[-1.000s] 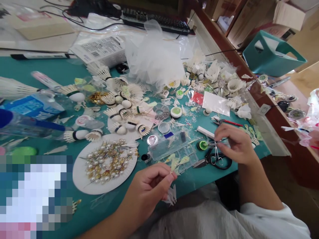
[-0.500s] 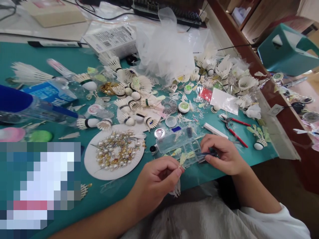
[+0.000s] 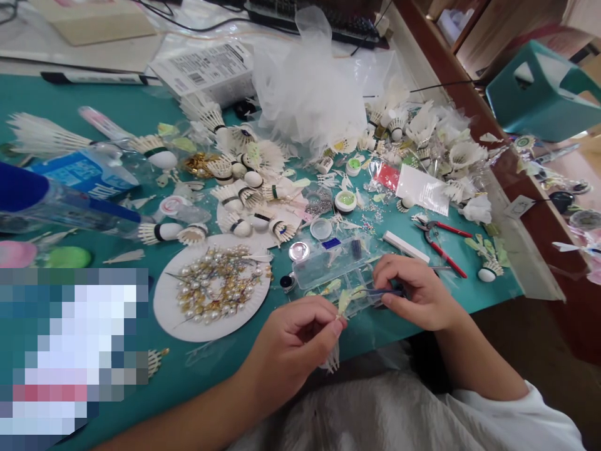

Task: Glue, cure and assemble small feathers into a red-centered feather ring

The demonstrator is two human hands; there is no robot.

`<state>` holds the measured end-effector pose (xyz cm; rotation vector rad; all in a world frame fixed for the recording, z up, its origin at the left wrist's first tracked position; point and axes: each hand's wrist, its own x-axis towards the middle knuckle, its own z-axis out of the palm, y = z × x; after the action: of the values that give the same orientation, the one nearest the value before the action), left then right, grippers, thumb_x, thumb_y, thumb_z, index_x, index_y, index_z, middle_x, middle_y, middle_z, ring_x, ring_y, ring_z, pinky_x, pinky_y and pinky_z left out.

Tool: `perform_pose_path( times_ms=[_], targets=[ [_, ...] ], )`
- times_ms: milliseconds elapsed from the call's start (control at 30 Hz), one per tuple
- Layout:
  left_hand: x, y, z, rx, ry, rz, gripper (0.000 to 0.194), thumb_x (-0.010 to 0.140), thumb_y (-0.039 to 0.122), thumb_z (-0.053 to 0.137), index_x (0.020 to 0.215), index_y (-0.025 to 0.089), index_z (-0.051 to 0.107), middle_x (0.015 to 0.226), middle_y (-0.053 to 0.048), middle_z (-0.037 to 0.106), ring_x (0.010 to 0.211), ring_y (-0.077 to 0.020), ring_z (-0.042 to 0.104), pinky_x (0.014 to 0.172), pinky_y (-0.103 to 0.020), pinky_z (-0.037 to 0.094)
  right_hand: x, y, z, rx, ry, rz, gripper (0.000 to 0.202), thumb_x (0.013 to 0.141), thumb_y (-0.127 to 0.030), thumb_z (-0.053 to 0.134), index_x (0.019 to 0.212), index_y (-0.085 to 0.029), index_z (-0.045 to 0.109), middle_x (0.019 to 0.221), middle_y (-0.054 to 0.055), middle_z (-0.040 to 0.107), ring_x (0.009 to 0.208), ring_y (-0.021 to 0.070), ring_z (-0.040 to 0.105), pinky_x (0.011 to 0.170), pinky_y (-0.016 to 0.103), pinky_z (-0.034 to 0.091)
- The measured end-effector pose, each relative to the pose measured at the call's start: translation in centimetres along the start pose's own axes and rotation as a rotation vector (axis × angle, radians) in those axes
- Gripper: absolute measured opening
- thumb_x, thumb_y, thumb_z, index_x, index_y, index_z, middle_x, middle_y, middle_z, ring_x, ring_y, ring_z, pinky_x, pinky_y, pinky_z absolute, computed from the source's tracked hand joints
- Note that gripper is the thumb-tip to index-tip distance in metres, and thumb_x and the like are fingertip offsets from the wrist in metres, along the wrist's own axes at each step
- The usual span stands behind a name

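My left hand [image 3: 300, 341] is closed, its thumb and forefinger pinching a shuttlecock feather piece [image 3: 331, 358]. White feather shafts poke out below the fingers, and a pale green petal [image 3: 345, 302] stands up above the thumb. Most of the piece is hidden by the hand. My right hand [image 3: 416, 293] grips dark blue tweezers [image 3: 381, 292], whose tips point left and meet or nearly meet the petal's upper edge. Beneath both hands lies a clear compartment box [image 3: 312, 270] with its lid open and green bits inside.
A white paper plate [image 3: 164, 313] bears a ring of pearl and gold beads. Red-handled pliers [image 3: 444, 247] lie at the right beside a decorated shuttlecock [image 3: 487, 274]. Several shuttlecocks, white tulle [image 3: 310, 94] and a bottle [image 3: 79, 210] crowd the green mat [image 3: 225, 369].
The view has shifted slightly, so things on the left sit a little further left. The tweezers are a touch further left, near the petal; both hands keep their grips.
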<state>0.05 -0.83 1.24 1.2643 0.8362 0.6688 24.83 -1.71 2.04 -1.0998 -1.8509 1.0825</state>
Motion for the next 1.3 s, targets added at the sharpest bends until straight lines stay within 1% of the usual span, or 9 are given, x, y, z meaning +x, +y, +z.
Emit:
perform_pose_path(
  times_ms=[433, 567, 633, 733, 833, 900, 1000, 1100, 1300],
  targets=[
    [-0.1, -0.1, 0.1, -0.005, 0.009, -0.015, 0.031, 0.087, 0.023, 0.062, 0.056, 0.018, 0.067, 0.067, -0.003, 0.066, 0.067, -0.0144, 0.065, 0.057, -0.019, 0.05, -0.1, 0.1, -0.5, -0.004, -0.019, 0.044, 0.004, 0.093, -0.023, 0.062, 0.092, -0.02, 0.064, 0.084, 0.004, 0.062, 0.071, 0.0156, 0.055, 0.063, 0.029, 0.047],
    [-0.1, -0.1, 0.2, -0.09, -0.001, -0.082, 0.027, 0.086, 0.027, 0.064, 0.062, 0.017, 0.07, 0.071, -0.003, 0.065, 0.055, -0.0105, 0.059, 0.047, -0.017, 0.047, -0.3, 0.1, -1.3, -0.083, 0.017, 0.052, 0.002, 0.092, -0.021, 0.062, 0.093, -0.022, 0.064, 0.086, 0.004, 0.063, 0.074, 0.0166, 0.058, 0.067, 0.031, 0.048],
    [-0.1, -0.1, 0.3, -0.129, -0.008, -0.115, 0.025, 0.085, 0.029, 0.065, 0.065, 0.016, 0.071, 0.075, -0.003, 0.065, 0.05, -0.0079, 0.056, 0.044, -0.016, 0.046, -0.4, 0.3, -2.1, -0.166, 0.071, 0.06, 0.003, 0.092, -0.021, 0.062, 0.094, -0.023, 0.064, 0.088, 0.004, 0.064, 0.077, 0.0177, 0.06, 0.07, 0.032, 0.048],
    [-0.1, -0.1, 0.3, -0.173, -0.009, -0.144, 0.023, 0.084, 0.029, 0.067, 0.067, 0.014, 0.071, 0.078, -0.003, 0.066, 0.046, -0.0055, 0.055, 0.042, -0.015, 0.046, -0.8, 1.0, -4.1, -0.41, 0.249, 0.124, 0.003, 0.091, -0.022, 0.062, 0.093, -0.023, 0.064, 0.088, 0.003, 0.065, 0.079, 0.0192, 0.061, 0.072, 0.033, 0.049],
    [-0.1, -0.1, 0.3, -0.173, -0.006, -0.151, 0.025, 0.083, 0.029, 0.068, 0.064, 0.014, 0.07, 0.075, -0.002, 0.065, 0.046, -0.0056, 0.056, 0.044, -0.015, 0.048, -1.3, 2.2, -6.4, -0.71, 0.445, 0.298, 0.007, 0.087, -0.026, 0.062, 0.091, -0.023, 0.066, 0.087, 0.005, 0.066, 0.078, 0.0211, 0.062, 0.072, 0.035, 0.049],
    [-0.1, 0.0, 0.2, -0.167, -0.004, -0.148, 0.026, 0.083, 0.029, 0.068, 0.063, 0.014, 0.069, 0.074, -0.002, 0.064, 0.048, -0.0064, 0.057, 0.044, -0.015, 0.049, -1.6, 3.1, -7.6, -0.831, 0.499, 0.426, 0.012, 0.085, -0.03, 0.062, 0.092, -0.022, 0.067, 0.087, 0.007, 0.067, 0.076, 0.0223, 0.062, 0.071, 0.036, 0.05],
    [-0.1, 0.1, 0.2, -0.175, -0.002, -0.157, 0.025, 0.084, 0.029, 0.067, 0.064, 0.014, 0.07, 0.074, -0.002, 0.064, 0.049, -0.0065, 0.057, 0.045, -0.015, 0.05, -1.9, 4.0, -8.6, -0.879, 0.442, 0.544, 0.016, 0.084, -0.032, 0.061, 0.093, -0.021, 0.069, 0.087, 0.008, 0.07, 0.072, 0.0228, 0.062, 0.07, 0.037, 0.05],
    [-0.2, 0.1, 0.2, -0.174, -0.001, -0.162, 0.023, 0.084, 0.029, 0.067, 0.067, 0.015, 0.072, 0.075, -0.002, 0.064, 0.048, -0.0061, 0.056, 0.044, -0.015, 0.05, -2.0, 4.5, -8.8, -0.872, 0.377, 0.582, 0.015, 0.082, -0.032, 0.061, 0.088, -0.021, 0.069, 0.081, 0.007, 0.07, 0.067, 0.0222, 0.06, 0.069, 0.037, 0.05],
    [-0.1, 0.0, 0.1, -0.153, 0.001, -0.162, 0.025, 0.084, 0.031, 0.067, 0.064, 0.015, 0.07, 0.075, -0.003, 0.065, 0.05, -0.0075, 0.057, 0.046, -0.016, 0.051, -2.1, 4.9, -9.2, -0.879, 0.347, 0.633, 0.017, 0.083, -0.032, 0.059, 0.09, -0.02, 0.069, 0.08, 0.007, 0.07, 0.067, 0.0219, 0.061, 0.069, 0.037, 0.049]
  ],
)
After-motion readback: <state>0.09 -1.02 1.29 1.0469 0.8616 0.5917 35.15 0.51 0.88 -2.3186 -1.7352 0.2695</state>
